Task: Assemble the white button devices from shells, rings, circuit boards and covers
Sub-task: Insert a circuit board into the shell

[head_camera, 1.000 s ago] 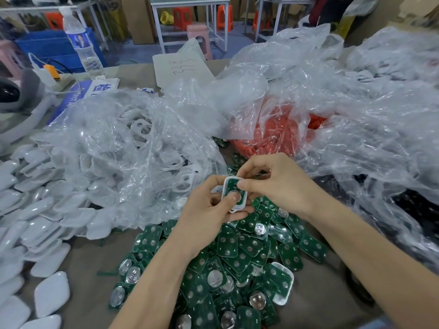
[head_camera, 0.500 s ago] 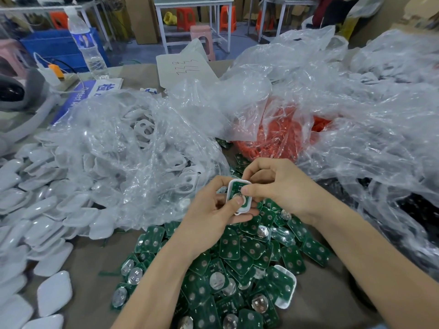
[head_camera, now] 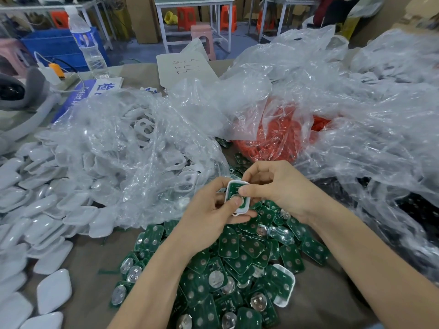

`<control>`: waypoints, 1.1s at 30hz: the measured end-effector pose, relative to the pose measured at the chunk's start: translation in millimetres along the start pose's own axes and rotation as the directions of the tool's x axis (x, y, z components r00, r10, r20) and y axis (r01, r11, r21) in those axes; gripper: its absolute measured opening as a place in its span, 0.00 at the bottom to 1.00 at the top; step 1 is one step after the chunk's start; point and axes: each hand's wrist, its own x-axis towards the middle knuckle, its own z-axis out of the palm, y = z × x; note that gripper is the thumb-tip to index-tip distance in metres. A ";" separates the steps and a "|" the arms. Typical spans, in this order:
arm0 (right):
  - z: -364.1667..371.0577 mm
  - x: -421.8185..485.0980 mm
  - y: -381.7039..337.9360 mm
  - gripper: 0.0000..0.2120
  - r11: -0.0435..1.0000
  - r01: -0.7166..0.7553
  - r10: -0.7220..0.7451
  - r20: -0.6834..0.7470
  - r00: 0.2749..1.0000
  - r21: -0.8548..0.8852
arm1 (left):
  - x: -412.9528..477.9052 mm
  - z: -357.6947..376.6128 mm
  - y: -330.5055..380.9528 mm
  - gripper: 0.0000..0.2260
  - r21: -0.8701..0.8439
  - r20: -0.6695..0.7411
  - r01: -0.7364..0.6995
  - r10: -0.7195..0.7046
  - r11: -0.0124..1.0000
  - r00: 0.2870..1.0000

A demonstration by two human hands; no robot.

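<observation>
A white shell [head_camera: 228, 189] with a green circuit board [head_camera: 235, 186] seated in it is held up over the table's middle. My left hand [head_camera: 209, 210] grips the shell from below, thumb pressing on the board's round battery holder. My right hand [head_camera: 275, 186] pinches the shell's upper right side, fingertips on the board. Under both hands lies a heap of loose green circuit boards [head_camera: 237, 262], some showing silver coin-cell holders. One more white shell with a board in it [head_camera: 281, 290] rests at the heap's right edge.
A clear bag of white shells [head_camera: 133, 148] lies left of the hands. White covers [head_camera: 35, 210] are spread along the left edge. An open bag of orange rings [head_camera: 278, 138] sits behind the hands. More crumpled plastic bags [head_camera: 368, 129] fill the right. A water bottle [head_camera: 89, 46] stands far left.
The shell with its board has stayed between both hands; my fingers have shifted slightly on it. The view has drifted a little, so everything sits slightly lower and to the right.
</observation>
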 end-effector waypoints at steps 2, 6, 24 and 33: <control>-0.7 -0.5 0.1 0.07 1.000 -0.007 0.007 0.000 1.000 0.014 | -0.2 1.1 0.3 0.08 -0.012 0.004 0.003 -0.003 1.000 1.000; -1.8 -0.1 -1.4 0.07 1.000 -0.021 0.021 -0.005 1.000 0.022 | -0.1 2.4 1.3 0.09 -0.051 0.008 0.008 -0.008 0.999 1.000; 5.2 0.7 -1.1 0.05 0.997 -0.007 -0.002 -0.110 0.994 -0.083 | 2.4 5.6 -5.2 0.10 -0.046 -0.068 -0.035 0.032 0.998 0.997; -16.7 14.9 -28.0 0.05 0.998 0.001 -0.011 -0.159 0.987 -0.062 | 4.0 -3.7 -0.6 0.10 -0.318 -0.144 0.012 -0.061 0.948 0.988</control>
